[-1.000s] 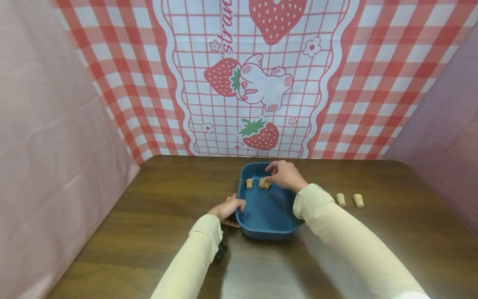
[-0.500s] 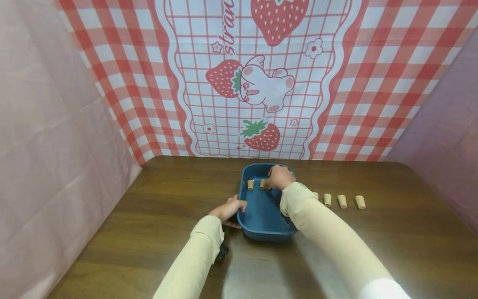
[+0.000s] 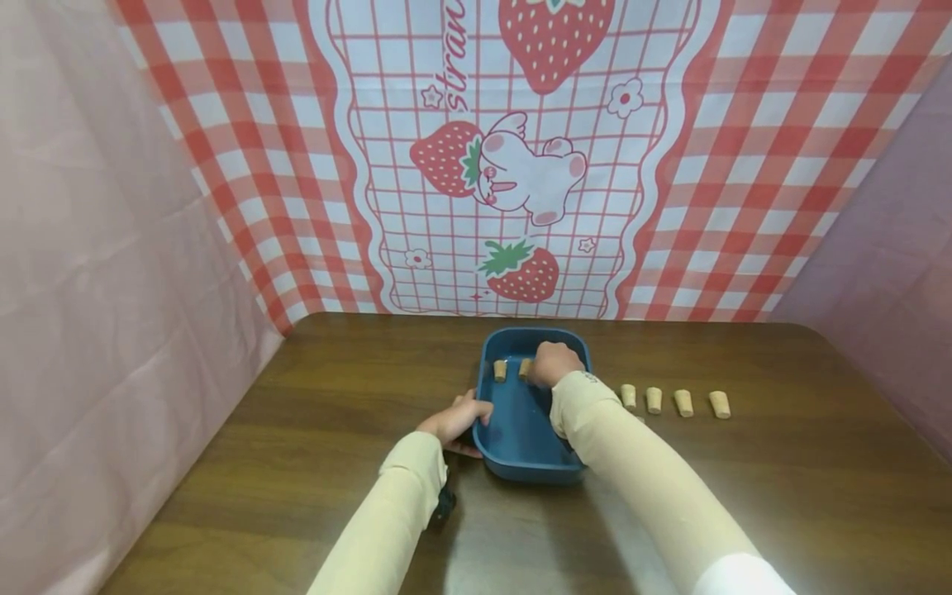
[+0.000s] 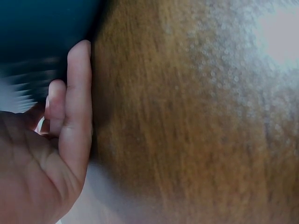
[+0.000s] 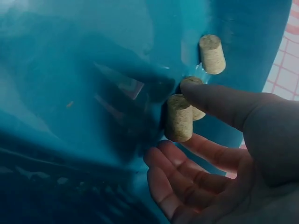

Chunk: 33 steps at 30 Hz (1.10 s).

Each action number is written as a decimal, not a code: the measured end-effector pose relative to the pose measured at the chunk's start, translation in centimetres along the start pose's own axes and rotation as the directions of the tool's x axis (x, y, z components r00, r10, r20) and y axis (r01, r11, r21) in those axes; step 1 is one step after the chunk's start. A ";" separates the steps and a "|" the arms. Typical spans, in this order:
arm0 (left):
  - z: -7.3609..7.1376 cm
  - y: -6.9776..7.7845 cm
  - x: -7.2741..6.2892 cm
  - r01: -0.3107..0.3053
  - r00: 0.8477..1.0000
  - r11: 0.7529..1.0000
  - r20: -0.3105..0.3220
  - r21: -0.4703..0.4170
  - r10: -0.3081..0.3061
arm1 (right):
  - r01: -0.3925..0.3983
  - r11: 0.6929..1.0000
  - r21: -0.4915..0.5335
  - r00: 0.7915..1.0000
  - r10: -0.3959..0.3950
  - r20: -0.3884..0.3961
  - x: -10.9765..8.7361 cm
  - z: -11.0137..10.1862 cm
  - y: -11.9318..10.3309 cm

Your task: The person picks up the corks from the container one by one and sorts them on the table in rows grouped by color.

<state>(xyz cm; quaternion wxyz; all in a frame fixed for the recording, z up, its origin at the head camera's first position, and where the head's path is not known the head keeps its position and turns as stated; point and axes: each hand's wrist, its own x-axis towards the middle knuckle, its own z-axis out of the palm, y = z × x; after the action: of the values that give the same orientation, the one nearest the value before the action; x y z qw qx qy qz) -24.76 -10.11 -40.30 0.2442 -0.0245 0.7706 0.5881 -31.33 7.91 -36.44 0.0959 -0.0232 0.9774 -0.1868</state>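
A blue rectangular tub [image 3: 521, 472] stands on the wooden table. My left hand [image 3: 455, 417] grips its left wall, thumb over the rim; in the left wrist view the fingers [image 4: 78, 102] lie straight along the outside. My right hand [image 3: 554, 364] reaches down into the tub's far part. In the right wrist view, a tapered cork stopper [image 5: 179, 119] lies between its thumb and fingers, which stand apart around it. The thumb tip overlaps a second cork stopper [image 5: 198, 113] right behind. A third cork stopper [image 5: 212, 55] sits apart, farther along the tub floor.
On the table [image 3: 335, 430], right of the tub, several cork stoppers [image 3: 683, 403] stand in a row, partly beside my right sleeve [image 3: 632, 454]. A checked strawberry cloth [image 3: 506, 165] hangs behind the table, with a pink cloth [image 3: 119, 289] at the left.
My right hand has moved down and slightly left into the tub, to the cork stoppers. More of the row on the table shows beside the sleeve. The left hand keeps its hold on the tub.
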 end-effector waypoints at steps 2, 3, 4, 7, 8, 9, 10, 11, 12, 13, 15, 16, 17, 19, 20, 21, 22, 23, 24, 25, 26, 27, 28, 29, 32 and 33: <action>0.0 0.0 0.0 0.005 1.000 1.000 -0.001 0.003 -0.005 | 0.000 1.000 -0.001 1.000 0.000 -0.009 -0.2 0.0 0.0; 0.0 0.0 0.0 0.005 1.000 1.000 -0.001 0.006 -0.005 | 0.002 1.000 -0.003 1.000 -0.002 -0.014 -0.3 0.0 0.1; 0.0 -0.1 0.0 0.004 1.000 1.000 -0.005 0.008 -0.004 | 0.002 1.000 -0.003 1.000 -0.002 -0.017 -0.4 0.0 0.1; 0.1 -0.1 0.0 0.001 1.000 1.000 -0.005 0.018 -0.001 | 0.011 1.000 -0.007 1.000 -0.011 -0.019 -0.4 -0.1 0.3; 0.1 -0.1 0.0 -0.002 1.000 1.000 -0.006 0.017 0.002 | 0.017 1.000 -0.008 1.000 -0.017 -0.020 -0.5 -0.1 0.3; 0.1 -0.1 0.0 -0.002 1.000 1.000 -0.006 0.018 0.003 | 0.022 1.000 -0.008 1.000 -0.022 -0.020 -0.5 -0.2 0.3; 0.1 -0.2 0.1 -0.002 1.000 1.000 -0.007 0.019 0.002 | 0.029 1.000 -0.008 0.999 -0.029 -0.020 -0.5 -0.2 0.3; 0.1 -0.2 0.1 -0.002 1.000 1.000 -0.006 0.020 0.002 | 0.036 0.999 -0.008 0.999 -0.036 -0.019 -0.5 -0.3 0.3; 0.1 -0.2 0.1 -0.003 1.000 1.000 -0.006 0.019 0.003 | 0.043 0.999 -0.008 0.999 -0.043 -0.020 -0.5 -0.4 0.3; 0.1 -0.2 0.1 -0.002 1.000 1.000 -0.008 0.018 0.002 | 0.048 0.999 -0.005 0.999 -0.048 -0.017 -0.5 -0.6 0.3; 0.1 -0.2 0.1 -0.001 1.000 1.000 -0.009 0.017 0.001 | 0.061 0.998 -0.001 0.998 -0.061 -0.017 -0.5 -0.9 0.3; 0.1 -0.1 0.1 -0.001 1.000 1.000 -0.010 0.015 0.001 | 0.068 0.998 -0.006 0.997 -0.068 -0.020 -0.5 -1.1 0.3; 0.1 -0.2 0.1 -0.001 1.000 1.000 -0.010 0.012 0.001 | 0.078 0.997 -0.012 0.997 -0.078 -0.023 -0.6 -1.4 0.2; 0.1 -0.2 0.1 -0.001 1.000 1.000 -0.012 0.011 0.001 | 0.098 0.995 -0.015 0.995 -0.098 -0.024 -0.8 -1.9 0.1; 0.1 -0.2 0.1 -0.002 1.000 1.000 -0.013 0.012 0.002 | 0.107 0.994 -0.018 0.994 -0.107 -0.024 -0.9 -2.2 0.1; 0.1 -0.2 0.2 -0.001 1.000 1.000 -0.013 0.013 0.001 | 0.115 0.993 -0.027 0.993 -0.116 -0.023 -0.9 -2.5 0.1; 0.1 -0.2 0.2 -0.001 1.000 1.000 -0.013 0.014 0.001 | 0.125 0.992 -0.031 0.992 -0.126 -0.020 -1.0 -2.8 0.2; 0.1 -0.2 0.2 -0.001 1.000 1.000 -0.013 0.015 0.001 | 0.138 0.990 -0.032 0.990 -0.139 -0.017 -1.1 -3.0 0.3; 0.1 -0.2 0.2 -0.001 1.000 1.000 -0.013 0.015 0.001 | 0.152 0.988 -0.034 0.988 -0.152 -0.013 -1.1 -3.2 0.4; 0.1 -0.2 0.3 -0.002 1.000 1.000 -0.013 0.013 0.002 | 0.164 0.986 -0.037 0.986 -0.165 -0.009 -1.2 -3.5 0.5; 0.1 -0.2 0.3 -0.001 1.000 1.000 -0.014 0.011 0.001 | 0.175 0.984 -0.041 0.984 -0.175 -0.010 -1.3 -3.7 0.6; 0.1 -0.2 0.3 0.001 1.000 1.000 -0.014 0.008 -0.001 | 0.187 0.981 -0.041 0.982 -0.188 -0.014 -1.4 -4.0 0.7; 0.1 -0.2 0.4 0.003 1.000 1.000 -0.016 0.005 -0.003 | 0.199 0.979 -0.038 0.980 -0.200 -0.016 -1.5 -4.1 0.9; 0.1 -0.2 0.4 0.003 1.000 1.000 -0.017 0.001 -0.003 | 0.205 0.978 -0.029 0.979 -0.205 -0.016 -1.6 -4.4 1.0; 0.2 -0.2 0.5 0.008 1.000 1.000 -0.020 0.000 -0.008 | 0.209 0.978 0.000 0.978 -0.209 -0.015 -2.1 -4.9 1.5; 0.2 -0.2 0.5 0.010 1.000 1.000 -0.020 0.000 -0.010 | 0.208 0.978 0.009 0.978 -0.207 -0.015 -2.3 -5.1 1.7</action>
<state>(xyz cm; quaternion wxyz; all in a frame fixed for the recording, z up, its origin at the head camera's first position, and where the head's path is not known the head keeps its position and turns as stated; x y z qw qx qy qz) -25.03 -9.86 -40.69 0.2394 -0.0343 0.7729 0.5866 -30.11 11.48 -32.01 0.0692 -0.1232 0.9693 -0.2012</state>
